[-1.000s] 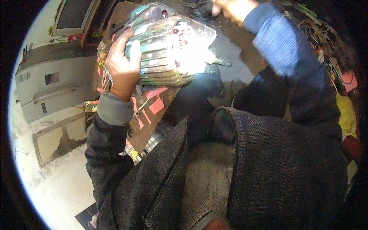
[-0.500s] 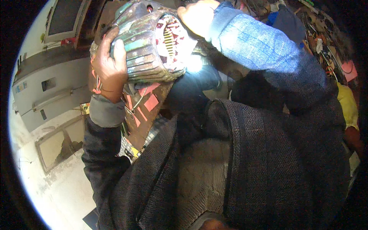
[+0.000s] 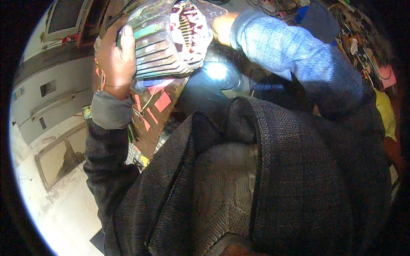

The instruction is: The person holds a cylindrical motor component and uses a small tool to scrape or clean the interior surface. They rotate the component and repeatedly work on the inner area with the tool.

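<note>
A ribbed motor housing (image 3: 153, 47), grey-green with worn paint, lies on its side at the top of the view. Its round open end faces right and shows the slotted stator core (image 3: 186, 32) with bits of red and white slot paper around the slots. My left hand (image 3: 116, 57) grips the left part of the housing, thumb raised along the ribs and fingers curled behind it. Just right of the open end is my right hand (image 3: 223, 29), brightly lit. Its fingers are mostly hidden, and what they hold, if anything, does not show.
Cut red paper pieces (image 3: 162, 102) and what looks like scissors (image 3: 140, 114) lie on the brown table (image 3: 160, 128) below the housing. Tools and scraps (image 3: 363, 55) clutter the right side, near a yellow cloth (image 3: 386, 115). A grey cabinet (image 3: 60, 98) stands at the left.
The housing and my left hand sit slightly higher and further left in the picture. My right hand has come down from the housing's upper rim to beside its open end.
</note>
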{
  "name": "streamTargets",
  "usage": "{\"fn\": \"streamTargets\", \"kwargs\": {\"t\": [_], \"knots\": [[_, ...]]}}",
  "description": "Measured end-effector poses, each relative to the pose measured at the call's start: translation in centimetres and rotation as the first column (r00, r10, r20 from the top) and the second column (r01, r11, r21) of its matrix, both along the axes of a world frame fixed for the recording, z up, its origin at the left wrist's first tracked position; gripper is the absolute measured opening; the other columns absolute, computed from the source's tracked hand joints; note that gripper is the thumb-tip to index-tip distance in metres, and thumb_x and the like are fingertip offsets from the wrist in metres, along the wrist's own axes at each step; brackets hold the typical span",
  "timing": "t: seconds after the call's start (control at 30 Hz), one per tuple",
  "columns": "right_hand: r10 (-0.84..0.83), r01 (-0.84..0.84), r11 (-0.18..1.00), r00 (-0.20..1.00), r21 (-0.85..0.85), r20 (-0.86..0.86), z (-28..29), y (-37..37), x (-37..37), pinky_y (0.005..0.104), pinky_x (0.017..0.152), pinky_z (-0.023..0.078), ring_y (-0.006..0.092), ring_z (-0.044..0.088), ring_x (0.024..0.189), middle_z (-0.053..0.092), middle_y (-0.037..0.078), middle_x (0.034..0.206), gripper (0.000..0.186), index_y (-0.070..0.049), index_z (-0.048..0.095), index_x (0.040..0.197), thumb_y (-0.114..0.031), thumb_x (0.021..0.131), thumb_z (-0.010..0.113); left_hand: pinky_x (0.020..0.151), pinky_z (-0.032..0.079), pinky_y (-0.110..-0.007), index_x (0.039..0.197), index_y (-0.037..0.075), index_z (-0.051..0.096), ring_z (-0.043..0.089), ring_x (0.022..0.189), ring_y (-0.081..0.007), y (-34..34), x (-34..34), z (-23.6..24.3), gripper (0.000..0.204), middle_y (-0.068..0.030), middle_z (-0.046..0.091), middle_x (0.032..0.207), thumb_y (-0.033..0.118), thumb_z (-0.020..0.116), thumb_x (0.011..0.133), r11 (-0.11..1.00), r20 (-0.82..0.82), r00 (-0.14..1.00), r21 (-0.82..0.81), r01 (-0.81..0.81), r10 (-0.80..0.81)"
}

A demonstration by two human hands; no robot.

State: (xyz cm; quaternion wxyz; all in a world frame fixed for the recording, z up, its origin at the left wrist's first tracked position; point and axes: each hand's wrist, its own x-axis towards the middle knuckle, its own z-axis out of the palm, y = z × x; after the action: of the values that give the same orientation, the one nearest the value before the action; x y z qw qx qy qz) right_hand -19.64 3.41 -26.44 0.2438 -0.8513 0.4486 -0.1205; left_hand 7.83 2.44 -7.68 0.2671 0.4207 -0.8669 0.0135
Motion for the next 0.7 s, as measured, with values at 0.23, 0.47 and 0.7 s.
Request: {"fn": "streamTargets", "kwargs": {"t": [0.23, 0.47, 0.7], "knots": [[0.086, -0.085, 0.996, 0.996, -0.013, 0.038, -0.4, 3.8, 1.6, 0.0453, 0.077, 0.061, 0.0338, 0.077, 0.085, 0.077, 0.019, 0.093, 0.032, -0.006, 0.073, 0.103, -0.032, 0.106, 0.056, 0.089, 0.057, -0.042, 0.125, 0.007, 0.075, 0.074, 0.102, -0.0384, -0.1, 0.1, -0.2, 0.035, -0.0223, 0.077, 0.111, 0.034, 0.065, 0.104, 0.999, -0.005, 1.000, -0.036, -0.013, 0.013], [0.128, -0.129, 0.987, 0.992, 0.093, 0.014, 1.8, 1.1, 0.4, 0.0460, 0.079, 0.060, 0.0340, 0.076, 0.085, 0.076, 0.019, 0.092, 0.035, -0.007, 0.075, 0.099, -0.035, 0.106, 0.055, 0.088, 0.057, -0.042, 0.123, 0.007, 0.076, 0.075, 0.100, -0.0381, 0.3, -0.2, -0.1, 0.035, -0.0219, 0.077, 0.108, 0.035, 0.066, 0.104, 0.998, -0.008, 0.999, -0.049, -0.039, 0.039], [0.000, 0.005, 0.998, 0.996, -0.060, 0.090, 0.0, 4.0, 1.6, 0.0467, 0.080, 0.059, 0.0341, 0.075, 0.084, 0.076, 0.020, 0.091, 0.039, -0.007, 0.077, 0.095, -0.037, 0.107, 0.055, 0.089, 0.057, -0.042, 0.122, 0.007, 0.076, 0.075, 0.101, -0.0376, 0.1, -0.3, 0.1, 0.033, -0.0217, 0.077, 0.109, 0.032, 0.067, 0.103, 0.996, 0.007, 1.000, -0.087, -0.021, 0.022]]}}
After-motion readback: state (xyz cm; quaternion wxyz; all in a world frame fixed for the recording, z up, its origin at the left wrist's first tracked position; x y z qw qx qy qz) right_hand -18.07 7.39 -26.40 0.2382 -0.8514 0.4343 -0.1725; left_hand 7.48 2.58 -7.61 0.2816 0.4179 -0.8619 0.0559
